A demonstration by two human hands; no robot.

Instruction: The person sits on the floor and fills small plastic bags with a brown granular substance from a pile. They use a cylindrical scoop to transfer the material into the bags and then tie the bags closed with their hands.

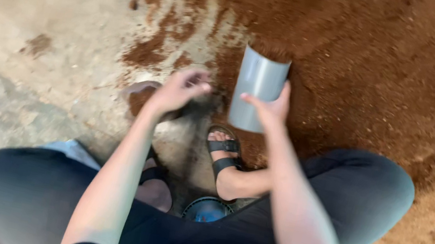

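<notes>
Seated person seen from above, knees apart, sandalled foot (224,152) on concrete floor (46,80). Right hand (269,108), grip wrapped round near end of a grey plastic pipe section (258,87), standing approx. upright at centre w/ far end dug into reddish-brown soil pile (372,54). Left hand (180,89), blurred, fingers pinched together, grains falling beside pipe. Risk: pipe could tip if hold loosens, since loose soil gives little support; spill would land on foot.

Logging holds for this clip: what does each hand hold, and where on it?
The right hand holds the grey pipe upright by its lower side. The left hand is blurred; its grip cannot be told.
</notes>
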